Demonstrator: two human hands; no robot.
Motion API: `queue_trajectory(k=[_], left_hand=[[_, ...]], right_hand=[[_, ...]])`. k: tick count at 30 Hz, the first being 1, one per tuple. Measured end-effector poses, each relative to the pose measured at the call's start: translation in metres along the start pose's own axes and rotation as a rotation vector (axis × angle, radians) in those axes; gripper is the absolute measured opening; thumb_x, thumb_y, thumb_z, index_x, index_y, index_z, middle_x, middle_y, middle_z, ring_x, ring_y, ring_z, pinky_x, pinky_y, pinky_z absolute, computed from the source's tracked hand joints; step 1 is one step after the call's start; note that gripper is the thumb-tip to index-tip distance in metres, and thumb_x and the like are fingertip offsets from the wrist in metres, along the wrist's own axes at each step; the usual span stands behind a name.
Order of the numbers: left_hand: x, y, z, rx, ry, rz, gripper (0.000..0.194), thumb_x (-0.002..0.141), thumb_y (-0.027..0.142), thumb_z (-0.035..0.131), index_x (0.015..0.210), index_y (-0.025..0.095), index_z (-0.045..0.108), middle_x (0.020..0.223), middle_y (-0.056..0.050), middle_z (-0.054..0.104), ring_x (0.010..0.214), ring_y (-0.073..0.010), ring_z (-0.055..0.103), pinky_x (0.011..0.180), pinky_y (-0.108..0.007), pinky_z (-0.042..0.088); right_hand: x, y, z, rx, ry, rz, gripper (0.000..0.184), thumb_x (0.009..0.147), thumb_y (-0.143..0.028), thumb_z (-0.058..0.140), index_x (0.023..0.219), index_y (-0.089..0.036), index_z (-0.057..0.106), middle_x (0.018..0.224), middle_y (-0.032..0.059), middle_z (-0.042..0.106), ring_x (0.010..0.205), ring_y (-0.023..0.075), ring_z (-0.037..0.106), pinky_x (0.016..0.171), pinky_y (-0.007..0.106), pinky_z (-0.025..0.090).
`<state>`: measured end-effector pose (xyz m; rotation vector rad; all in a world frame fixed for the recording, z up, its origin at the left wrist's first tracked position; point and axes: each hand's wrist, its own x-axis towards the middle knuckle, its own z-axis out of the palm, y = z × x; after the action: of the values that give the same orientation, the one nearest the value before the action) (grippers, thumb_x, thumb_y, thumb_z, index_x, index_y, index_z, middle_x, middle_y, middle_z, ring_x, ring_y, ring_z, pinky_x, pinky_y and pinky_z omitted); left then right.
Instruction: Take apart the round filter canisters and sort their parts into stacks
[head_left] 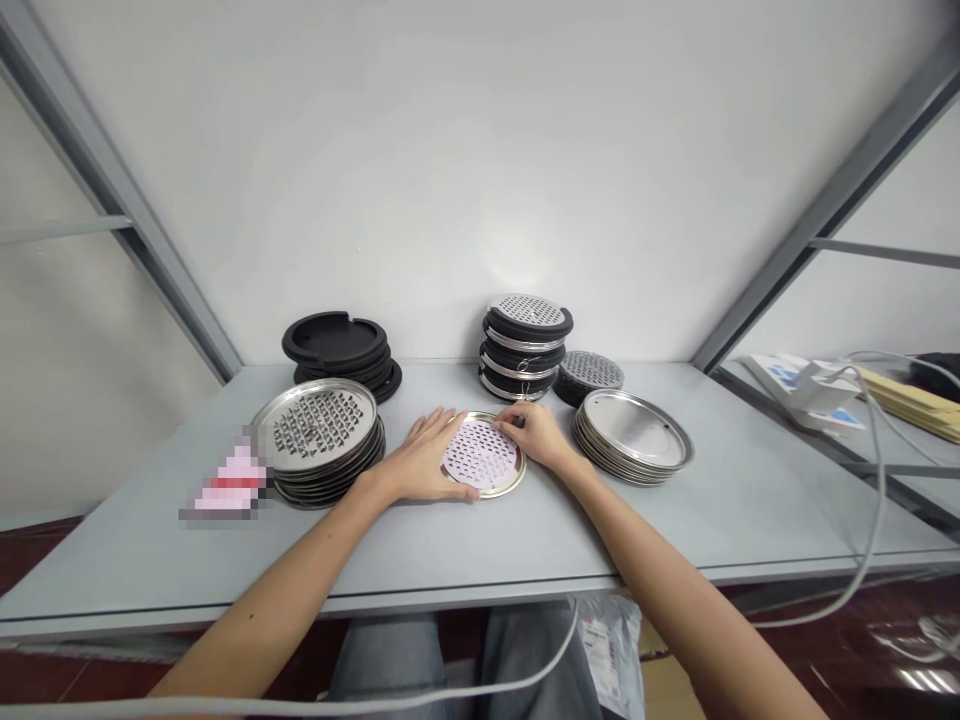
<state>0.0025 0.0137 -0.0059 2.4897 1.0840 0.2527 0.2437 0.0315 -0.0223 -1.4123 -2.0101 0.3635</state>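
Observation:
A round metal grater plate (pixel 482 456) lies flat on the table before me, with a pale lavender perforated middle and a shiny rim. My left hand (pixel 426 457) spans its left side, palm down, fingers at the upper rim and thumb at the lower rim. At the upper right edge, the curled fingers of my right hand (pixel 534 432) press together on the plate. Exactly what the right fingertips pinch is partly hidden. Left of my hands stands a stack of grater plates (pixel 319 430); on the right is a pile of plain silver round plates (pixel 636 430).
Behind are stacked black rings (pixel 337 342), a tall pile of graters with black rims (pixel 526 345), and a low stack of dark grater discs (pixel 591 372). A blurred pink item (pixel 232 485) lies left. A white cable (pixel 874 500) hangs right, beside metal frame posts.

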Motion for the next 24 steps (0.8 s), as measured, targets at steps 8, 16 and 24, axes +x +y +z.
queue_trajectory(k=[8,16,24], left_hand=[[0.0003,-0.0009,0.0002,0.013,-0.009,0.018,0.111,0.066,0.072,0.064,0.149,0.019,0.014,0.155,-0.018,0.018,0.144,-0.0322,0.012,0.114,-0.054,0.009],[0.0019,-0.0010,0.0006,0.015,0.004,0.046,0.109,0.065,0.071,0.065,0.148,0.020,0.017,0.154,-0.017,0.022,0.144,-0.0312,0.013,0.115,-0.050,0.009],[0.0018,-0.0006,-0.0005,0.049,-0.010,0.057,0.107,0.067,0.073,0.061,0.148,0.017,0.019,0.154,-0.017,0.023,0.144,-0.0301,0.013,0.115,-0.048,0.010]], right_hand=[[-0.0006,-0.0011,0.0022,-0.155,-0.036,0.033,0.011,0.082,-0.022,0.058,0.082,-0.018,0.068,0.080,0.0043,0.070,0.072,0.0164,0.060,0.065,0.025,0.041],[0.0009,-0.0035,0.0042,-0.146,-0.035,0.040,0.012,0.083,-0.017,0.055,0.079,-0.017,0.066,0.079,0.0060,0.071,0.069,0.0161,0.060,0.064,0.025,0.040],[-0.0010,-0.0010,0.0075,-0.131,-0.001,0.051,0.013,0.084,-0.018,0.053,0.078,-0.017,0.065,0.078,0.0067,0.070,0.071,0.0171,0.060,0.066,0.026,0.041]])
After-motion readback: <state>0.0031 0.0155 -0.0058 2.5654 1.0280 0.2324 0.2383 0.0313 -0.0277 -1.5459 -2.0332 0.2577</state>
